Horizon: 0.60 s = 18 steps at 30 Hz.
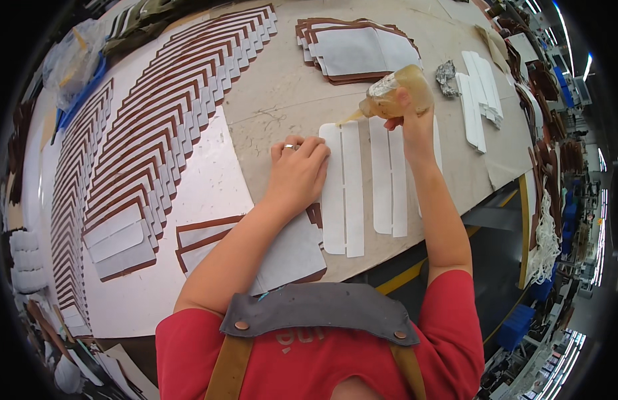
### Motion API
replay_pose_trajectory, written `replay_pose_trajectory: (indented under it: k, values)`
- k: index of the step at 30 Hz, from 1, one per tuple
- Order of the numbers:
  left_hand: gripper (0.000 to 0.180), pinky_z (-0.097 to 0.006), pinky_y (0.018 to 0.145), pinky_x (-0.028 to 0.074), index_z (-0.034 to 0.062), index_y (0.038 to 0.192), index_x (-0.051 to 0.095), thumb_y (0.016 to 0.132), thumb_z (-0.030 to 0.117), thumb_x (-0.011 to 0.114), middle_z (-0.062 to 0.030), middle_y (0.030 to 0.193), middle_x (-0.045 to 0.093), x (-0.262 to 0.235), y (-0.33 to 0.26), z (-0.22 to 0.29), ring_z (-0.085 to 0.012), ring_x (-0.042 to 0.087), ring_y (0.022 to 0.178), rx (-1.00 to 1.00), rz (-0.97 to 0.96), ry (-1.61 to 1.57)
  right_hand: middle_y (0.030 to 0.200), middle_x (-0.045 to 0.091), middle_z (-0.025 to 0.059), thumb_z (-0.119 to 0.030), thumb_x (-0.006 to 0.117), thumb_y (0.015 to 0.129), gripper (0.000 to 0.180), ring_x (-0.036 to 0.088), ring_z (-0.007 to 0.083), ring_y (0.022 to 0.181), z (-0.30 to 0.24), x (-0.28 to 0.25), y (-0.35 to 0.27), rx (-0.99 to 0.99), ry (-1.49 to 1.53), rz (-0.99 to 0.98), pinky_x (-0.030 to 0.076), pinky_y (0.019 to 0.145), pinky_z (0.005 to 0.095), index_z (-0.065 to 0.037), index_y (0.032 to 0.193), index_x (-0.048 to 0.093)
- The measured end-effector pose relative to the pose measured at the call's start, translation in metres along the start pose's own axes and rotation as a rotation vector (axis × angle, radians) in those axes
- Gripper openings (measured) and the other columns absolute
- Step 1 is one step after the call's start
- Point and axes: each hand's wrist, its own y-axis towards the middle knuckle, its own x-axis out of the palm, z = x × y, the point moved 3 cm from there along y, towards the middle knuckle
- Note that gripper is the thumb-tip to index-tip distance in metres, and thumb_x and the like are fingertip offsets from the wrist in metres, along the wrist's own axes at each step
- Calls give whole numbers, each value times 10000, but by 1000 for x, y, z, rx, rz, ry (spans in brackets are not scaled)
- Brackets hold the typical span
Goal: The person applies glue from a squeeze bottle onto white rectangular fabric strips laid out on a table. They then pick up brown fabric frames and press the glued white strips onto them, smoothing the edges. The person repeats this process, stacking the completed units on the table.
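My right hand [415,120] is wrapped round a squeeze bottle [410,88] of yellowish glue. Its narrow nozzle [349,121] tilts down to the left, at the top end of a long white strip [333,193] with rounded corners. My left hand [302,167], with a ring on one finger, is curled at that strip's upper left edge; its fingertips are partly hidden. Alongside lies a narrower white strip [353,200]. Another pair of white strips [382,180] is set out to the right, with a further one partly behind my right forearm.
Overlapping rows of white panels with brown borders [169,100] cover the table's left side. A stack of similar panels [362,50] sits at the back, near crumpled foil [446,79] and loose white strips [479,100]. More panels [289,250] lie under my left forearm.
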Motion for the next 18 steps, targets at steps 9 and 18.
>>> replay_pose_trajectory:
  k: [9,18]
  values:
    - [146,-395,898,293,114,937,576,793,95,594,1,1098,576,4,-1,-1,-261,486,1008,7,10,20,810,590,56,-436,640,843,473,525,89,516,0,-10,-23,118,-29,-61,397,379,204,-5,1011,539]
    - [167,-390,916,281,127,952,574,790,100,598,9,1108,575,5,-1,-2,-253,484,1018,12,0,47,852,554,65,-391,705,804,564,497,74,502,-5,-18,-78,259,32,-25,402,380,187,2,1118,450]
